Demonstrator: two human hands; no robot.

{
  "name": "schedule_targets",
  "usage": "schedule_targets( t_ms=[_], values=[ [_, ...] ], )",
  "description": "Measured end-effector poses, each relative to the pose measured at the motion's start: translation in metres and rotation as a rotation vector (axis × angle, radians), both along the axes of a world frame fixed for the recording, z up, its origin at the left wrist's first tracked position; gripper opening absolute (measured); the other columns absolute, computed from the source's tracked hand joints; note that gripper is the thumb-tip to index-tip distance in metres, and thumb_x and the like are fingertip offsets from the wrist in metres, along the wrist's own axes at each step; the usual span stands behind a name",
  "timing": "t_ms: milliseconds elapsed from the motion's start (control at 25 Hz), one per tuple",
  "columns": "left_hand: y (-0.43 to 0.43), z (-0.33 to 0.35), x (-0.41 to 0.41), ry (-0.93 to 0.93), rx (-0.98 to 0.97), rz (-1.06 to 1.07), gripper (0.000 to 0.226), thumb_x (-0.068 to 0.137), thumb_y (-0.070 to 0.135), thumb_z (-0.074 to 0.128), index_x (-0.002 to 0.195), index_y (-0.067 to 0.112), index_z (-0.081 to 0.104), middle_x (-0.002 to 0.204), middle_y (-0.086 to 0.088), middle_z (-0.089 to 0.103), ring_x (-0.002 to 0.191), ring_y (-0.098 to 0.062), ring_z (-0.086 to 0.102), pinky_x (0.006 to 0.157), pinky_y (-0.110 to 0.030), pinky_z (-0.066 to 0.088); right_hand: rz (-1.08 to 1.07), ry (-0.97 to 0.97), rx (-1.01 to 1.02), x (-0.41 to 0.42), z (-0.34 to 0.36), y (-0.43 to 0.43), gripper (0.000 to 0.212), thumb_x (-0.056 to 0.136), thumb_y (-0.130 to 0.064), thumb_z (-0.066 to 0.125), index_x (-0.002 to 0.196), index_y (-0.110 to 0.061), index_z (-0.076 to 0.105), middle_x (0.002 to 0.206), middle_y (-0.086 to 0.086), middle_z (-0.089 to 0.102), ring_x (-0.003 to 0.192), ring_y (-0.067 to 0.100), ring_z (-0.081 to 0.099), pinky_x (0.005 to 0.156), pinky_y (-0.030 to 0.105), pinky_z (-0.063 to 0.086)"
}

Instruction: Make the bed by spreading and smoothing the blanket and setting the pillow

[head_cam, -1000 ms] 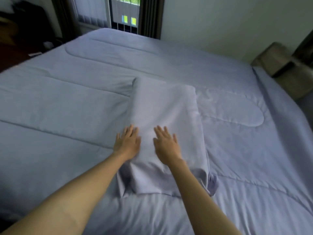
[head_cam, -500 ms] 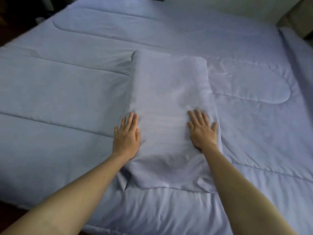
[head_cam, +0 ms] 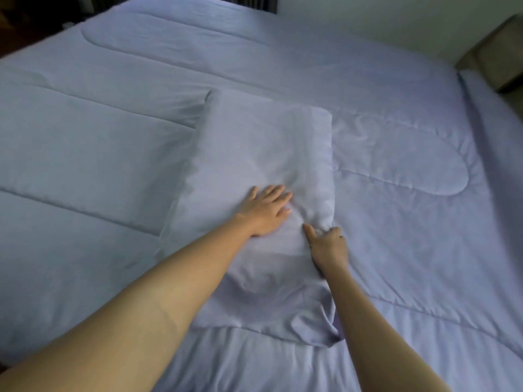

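Note:
A pale lilac pillow (head_cam: 254, 148) lies lengthwise on the matching quilted blanket (head_cam: 396, 222), which covers the whole bed. My left hand (head_cam: 264, 212) rests flat on the pillow's middle with fingers spread. At the pillow's right edge my right hand (head_cam: 328, 244) pinches a bunch of the pillowcase fabric, fingers curled, and the cloth wrinkles around it. The pillowcase's loose open end (head_cam: 283, 323) lies crumpled nearest me.
A dark floor and furniture (head_cam: 34, 21) lie beyond the bed's far left edge. A brown bedside unit (head_cam: 498, 55) stands at the far right by a white wall (head_cam: 368, 21). The blanket drops off the bed's right side.
My left hand slid from the pillow's left edge to its middle. My right hand went from lying flat to gripping the fabric at the right edge. The view tilted slightly.

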State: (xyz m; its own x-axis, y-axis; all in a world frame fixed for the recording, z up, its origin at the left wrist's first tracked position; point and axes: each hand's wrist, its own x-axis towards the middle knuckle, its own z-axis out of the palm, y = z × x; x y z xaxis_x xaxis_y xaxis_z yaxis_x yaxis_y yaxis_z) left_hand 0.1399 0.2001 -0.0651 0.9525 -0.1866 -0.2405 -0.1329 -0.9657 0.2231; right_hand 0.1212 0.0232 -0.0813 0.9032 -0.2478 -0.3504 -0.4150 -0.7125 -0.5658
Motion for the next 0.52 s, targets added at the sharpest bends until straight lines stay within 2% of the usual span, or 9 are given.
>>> schedule_targets(
  t_ms=[80,160,240,320,400,480,520],
  values=[
    [0.016,-0.013,0.005,-0.062,0.103,0.082,0.062,0.097,0.057,0.022,0.153,0.033,0.008,0.163,0.002,0.003,0.151,-0.019,0.002,0.120,-0.048,0.001,0.007,-0.010,0.021,0.002,-0.007,-0.001,0.075,0.081,-0.061,0.058,0.122,0.000,0.042,0.130,0.026,0.051,0.121,0.042,0.048,0.096,0.045,0.041],
    [0.046,-0.018,0.004,-0.170,0.177,0.281,0.067,0.092,0.064,0.024,0.152,0.035,0.013,0.163,0.001,0.007,0.150,-0.022,0.004,0.120,-0.048,0.000,0.025,-0.002,0.041,0.001,-0.009,0.000,0.069,0.083,-0.060,0.056,0.120,-0.003,0.044,0.127,0.022,0.056,0.118,0.040,0.051,0.087,0.041,0.040],
    [0.069,-0.014,0.001,-0.182,0.195,0.544,0.074,0.087,0.070,0.031,0.151,0.036,0.014,0.163,0.000,0.005,0.150,-0.029,0.001,0.117,-0.056,-0.003,0.059,0.012,0.043,0.002,-0.004,-0.002,0.065,0.087,-0.059,0.052,0.122,-0.005,0.046,0.126,0.022,0.058,0.117,0.039,0.052,0.083,0.039,0.039],
    [0.085,-0.002,-0.006,-0.115,0.024,0.911,0.095,0.077,0.076,0.045,0.152,0.034,0.007,0.163,-0.007,0.002,0.147,-0.040,0.007,0.113,-0.063,0.004,0.149,0.020,0.013,0.004,0.007,-0.007,0.061,0.091,-0.056,0.046,0.122,-0.004,0.051,0.125,0.023,0.058,0.118,0.040,0.051,0.088,0.040,0.040],
    [0.105,0.009,-0.017,0.012,-0.213,1.189,0.116,0.066,0.077,0.060,0.153,0.020,0.009,0.158,-0.019,0.019,0.141,-0.043,0.028,0.111,-0.058,0.024,0.242,0.017,-0.016,0.007,0.023,-0.009,0.057,0.095,-0.050,0.043,0.119,0.000,0.056,0.124,0.026,0.059,0.116,0.041,0.052,0.089,0.040,0.042],
    [0.124,0.019,-0.031,0.102,-0.206,1.120,0.108,0.067,0.075,0.062,0.145,0.007,0.033,0.146,-0.021,0.043,0.132,-0.038,0.045,0.104,-0.045,0.039,0.307,-0.034,-0.005,0.001,0.047,-0.009,0.054,0.095,-0.046,0.042,0.115,0.001,0.060,0.120,0.027,0.061,0.112,0.041,0.055,0.087,0.039,0.043],
    [0.130,0.024,-0.039,0.119,-0.168,1.040,0.098,0.069,0.075,0.061,0.138,0.008,0.046,0.140,-0.019,0.051,0.127,-0.036,0.051,0.100,-0.041,0.044,0.324,-0.052,0.005,-0.007,0.060,-0.008,0.052,0.095,-0.044,0.043,0.113,0.001,0.061,0.117,0.026,0.063,0.110,0.041,0.056,0.084,0.038,0.043]
  ],
)
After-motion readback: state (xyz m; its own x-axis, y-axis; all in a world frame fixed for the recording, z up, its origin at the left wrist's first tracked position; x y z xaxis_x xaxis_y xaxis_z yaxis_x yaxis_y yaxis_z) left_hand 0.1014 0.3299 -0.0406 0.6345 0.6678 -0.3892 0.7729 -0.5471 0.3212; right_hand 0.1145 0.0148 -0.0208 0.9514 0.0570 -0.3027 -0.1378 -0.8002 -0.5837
